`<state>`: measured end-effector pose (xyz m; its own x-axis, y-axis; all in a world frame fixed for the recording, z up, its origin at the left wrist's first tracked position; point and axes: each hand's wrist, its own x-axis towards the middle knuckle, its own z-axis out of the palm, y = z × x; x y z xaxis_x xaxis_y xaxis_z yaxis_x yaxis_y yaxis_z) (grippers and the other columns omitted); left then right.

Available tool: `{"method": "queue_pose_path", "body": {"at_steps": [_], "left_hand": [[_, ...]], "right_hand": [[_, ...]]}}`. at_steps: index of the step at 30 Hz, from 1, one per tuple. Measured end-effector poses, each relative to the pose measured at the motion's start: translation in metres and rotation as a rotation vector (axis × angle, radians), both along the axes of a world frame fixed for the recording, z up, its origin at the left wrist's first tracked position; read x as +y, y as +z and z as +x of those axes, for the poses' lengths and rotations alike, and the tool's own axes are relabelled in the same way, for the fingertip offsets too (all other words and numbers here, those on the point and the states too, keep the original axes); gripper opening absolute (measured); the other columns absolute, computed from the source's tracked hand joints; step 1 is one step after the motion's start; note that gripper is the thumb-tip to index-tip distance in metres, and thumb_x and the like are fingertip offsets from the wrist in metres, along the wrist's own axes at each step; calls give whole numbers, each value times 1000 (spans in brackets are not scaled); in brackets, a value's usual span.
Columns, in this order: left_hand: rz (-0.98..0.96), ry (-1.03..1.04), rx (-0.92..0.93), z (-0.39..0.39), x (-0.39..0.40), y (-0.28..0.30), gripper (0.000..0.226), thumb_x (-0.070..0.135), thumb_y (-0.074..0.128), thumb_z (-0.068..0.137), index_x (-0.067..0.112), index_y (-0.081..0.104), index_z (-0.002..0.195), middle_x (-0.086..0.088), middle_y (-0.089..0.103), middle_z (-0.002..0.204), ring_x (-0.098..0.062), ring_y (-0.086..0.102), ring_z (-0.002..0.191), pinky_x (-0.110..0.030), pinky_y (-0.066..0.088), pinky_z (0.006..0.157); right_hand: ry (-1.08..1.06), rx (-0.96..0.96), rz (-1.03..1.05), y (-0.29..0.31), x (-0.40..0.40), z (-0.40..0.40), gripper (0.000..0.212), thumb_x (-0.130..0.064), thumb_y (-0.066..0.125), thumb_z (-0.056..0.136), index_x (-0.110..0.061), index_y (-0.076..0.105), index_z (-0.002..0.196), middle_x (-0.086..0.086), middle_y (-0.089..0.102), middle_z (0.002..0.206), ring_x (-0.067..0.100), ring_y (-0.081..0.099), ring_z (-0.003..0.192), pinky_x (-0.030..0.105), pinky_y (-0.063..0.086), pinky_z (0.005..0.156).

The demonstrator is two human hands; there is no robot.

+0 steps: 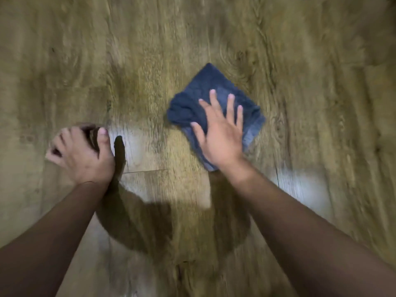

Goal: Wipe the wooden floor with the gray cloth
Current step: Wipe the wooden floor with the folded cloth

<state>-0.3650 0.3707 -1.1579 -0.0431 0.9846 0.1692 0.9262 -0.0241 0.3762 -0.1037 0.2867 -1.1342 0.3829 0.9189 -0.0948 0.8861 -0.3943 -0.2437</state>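
Pressing down on the gray cloth (pixel 214 108) with a flat right hand (pixel 222 138), the person has the fingers (pixel 230 103) spread wide and straight across its top, not curled around any of it. The cloth lies folded on the wooden floor (pixel 300 61), out ahead and to the right, with one corner pointing away. The left hand (pixel 85 155) braces on the floor well apart from it, fingers bent under and holding nothing that I can make out; blur hides the detail.

To my eye the weak point is that open palm. Nothing pins the cloth except downward pressure, so a fast stroke could let the hand skate over the top and leave the cloth behind, or bunch the near folded edge. The boards look glossy, so the bracing hand might also slip if weight shifts onto it.
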Motion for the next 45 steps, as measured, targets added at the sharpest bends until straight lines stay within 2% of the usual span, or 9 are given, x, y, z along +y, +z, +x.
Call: {"method": "queue_pose_path", "body": {"at_steps": [10, 15, 17, 20, 24, 30, 37, 41, 45], "left_hand": [[-126, -39, 62, 0, -2, 10, 57, 67, 44, 86, 18, 60, 111, -13, 51, 123, -33, 45, 124, -56, 24, 105], [-191, 17, -381, -7, -32, 25, 42, 51, 51, 93, 19, 63, 118, -3, 52, 136, -20, 42, 134, -45, 16, 120], [-135, 189, -446, -15, -71, 27, 40, 46, 45, 97, 16, 61, 118, -6, 56, 132, -18, 42, 132, -37, 13, 114], [-120, 257, -513, -33, -129, 16, 47, 46, 42, 97, 11, 61, 120, -14, 58, 137, -28, 46, 137, -48, 19, 121], [-110, 284, -429, -35, -129, 7, 63, 56, 37, 94, 7, 61, 127, -20, 56, 141, -35, 42, 140, -46, 21, 116], [-117, 141, -335, -32, -133, 14, 66, 57, 39, 89, 13, 58, 134, -3, 49, 151, -23, 29, 149, -48, 14, 117], [-186, -101, -1, -77, -102, 29, 51, 43, 41, 93, 22, 59, 136, 0, 47, 151, -32, 38, 131, -51, 24, 110], [-130, 98, 21, -103, -77, 20, 54, 40, 39, 92, 19, 56, 139, -2, 41, 156, -32, 37, 136, -51, 18, 111], [-136, 124, 89, -102, -76, 8, 54, 44, 36, 96, 19, 51, 141, -1, 42, 155, -28, 36, 140, -50, 16, 110]], "right_hand": [[-594, 105, 29, 16, -144, 92, 62, -38, 46, 103, -13, 25, 156, 6, 12, 167, 35, -2, 153, 49, -3, 124], [-732, 136, 32, 9, -117, 58, 55, -42, 47, 101, -19, 38, 150, 1, 15, 167, 39, 0, 153, 51, -3, 123], [-641, 128, 40, 8, -95, 21, 54, -43, 47, 100, -20, 41, 149, 1, 15, 167, 40, 0, 152, 53, -1, 123], [-267, 78, 43, 10, -82, -69, 56, -48, 45, 97, -25, 42, 149, 2, 17, 166, 41, 2, 152, 52, 1, 124], [250, 11, -67, 6, -121, -182, 63, -51, 49, 96, -23, 39, 151, 1, 15, 166, 38, 0, 153, 51, 2, 124], [371, -17, -46, -4, -141, -130, 58, -51, 45, 96, -24, 45, 148, -3, 24, 164, 31, 13, 153, 50, 13, 124], [-82, 27, -35, 0, -174, -1, 60, -58, 32, 99, -29, 36, 153, -4, 16, 166, 31, 6, 154, 56, 9, 122], [-274, -24, -124, 5, -173, 13, 88, -85, 29, 85, -36, 18, 157, -2, 4, 168, 30, -1, 154, 52, -8, 121], [-325, -9, -94, 3, -151, -2, 81, -74, 31, 89, -33, 22, 157, -3, 3, 168, 35, -4, 153, 59, -4, 121]]}}
